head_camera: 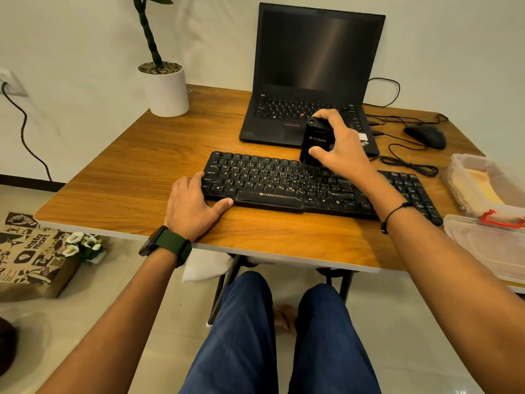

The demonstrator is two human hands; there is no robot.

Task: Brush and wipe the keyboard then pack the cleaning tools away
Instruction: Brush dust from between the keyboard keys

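Note:
A black keyboard (272, 180) with yellow lettering lies across the middle of the wooden table (147, 155). My right hand (338, 146) grips a black block-shaped brush (314, 140) from above, its bristles down on the upper key rows near the keyboard's middle. My left hand (193, 203) holds the keyboard's left end, fingers along the side and thumb against its front edge.
An open black laptop (309, 81) stands behind the keyboard. A black mouse (426, 135) with looped cables lies at the right. A clear plastic box (480, 183) holding yellow cloth and its lid (488, 245) sit at the table's right edge. A white plant pot (166, 89) stands back left.

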